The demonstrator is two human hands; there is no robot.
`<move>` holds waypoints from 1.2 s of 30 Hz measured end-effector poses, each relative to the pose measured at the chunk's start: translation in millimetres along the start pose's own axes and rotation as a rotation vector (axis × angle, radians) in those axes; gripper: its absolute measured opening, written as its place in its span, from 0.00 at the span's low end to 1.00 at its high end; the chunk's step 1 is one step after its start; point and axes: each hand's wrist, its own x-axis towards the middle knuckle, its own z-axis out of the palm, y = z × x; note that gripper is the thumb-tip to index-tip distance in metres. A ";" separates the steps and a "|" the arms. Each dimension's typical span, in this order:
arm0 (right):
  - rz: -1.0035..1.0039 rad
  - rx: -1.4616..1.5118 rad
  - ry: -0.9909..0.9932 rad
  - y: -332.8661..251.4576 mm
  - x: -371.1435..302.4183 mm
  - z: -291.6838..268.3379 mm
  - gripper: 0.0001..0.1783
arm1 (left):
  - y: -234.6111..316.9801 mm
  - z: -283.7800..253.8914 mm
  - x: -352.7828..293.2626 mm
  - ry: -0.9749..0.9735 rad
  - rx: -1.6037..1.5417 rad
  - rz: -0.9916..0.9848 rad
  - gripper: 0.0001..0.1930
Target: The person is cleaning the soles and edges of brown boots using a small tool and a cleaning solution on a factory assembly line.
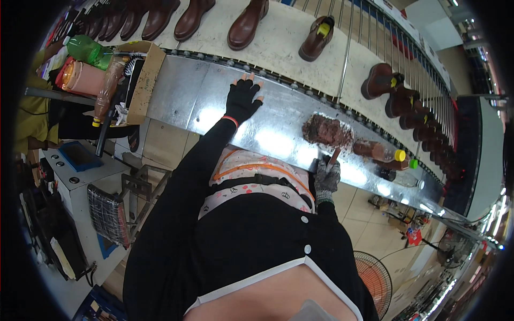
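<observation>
In right grip (pixel 326 179), brown stick (pixel 334 156)

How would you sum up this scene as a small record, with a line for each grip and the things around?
Left grip: black-gloved, open, palm down over the metal ledge
Right grip: grey-gloved, holding a small brown piece
On the ledge: dark brown mass, plastic bottles
On the conveyor: brown boots
Far left: cardboard box, green bottle
</observation>
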 end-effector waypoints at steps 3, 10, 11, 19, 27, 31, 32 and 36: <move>-0.007 -0.001 0.005 -8.4 -2.1 -6.1 0.19 | 3.9 -4.5 -1.6 -0.042 -0.012 -0.016 0.25; 0.066 0.082 0.017 -16.1 -1.6 -7.8 0.19 | 6.2 -8.3 1.3 -0.039 0.014 -0.011 0.25; 0.066 0.081 0.015 -17.4 -0.6 -8.4 0.19 | 6.4 -8.4 2.0 -0.038 0.015 -0.010 0.25; 0.092 0.152 0.041 6.7 0.3 3.2 0.14 | 8.0 -11.5 1.7 -0.101 -0.020 0.007 0.26; 0.104 0.799 -0.009 -120.6 0.2 -44.0 0.12 | 72.8 -93.4 15.2 -0.246 -0.145 0.387 0.27; -0.237 0.685 -0.074 -146.6 18.1 -31.0 0.14 | 97.7 -107.5 19.8 -0.279 -0.187 0.443 0.28; -0.334 0.740 -0.096 -166.3 20.7 -32.1 0.16 | 102.3 -111.8 20.2 -0.278 -0.193 0.447 0.28; -0.546 0.539 -0.300 -184.9 24.0 -27.1 0.18 | 114.4 -116.0 18.8 -0.252 -0.281 0.433 0.24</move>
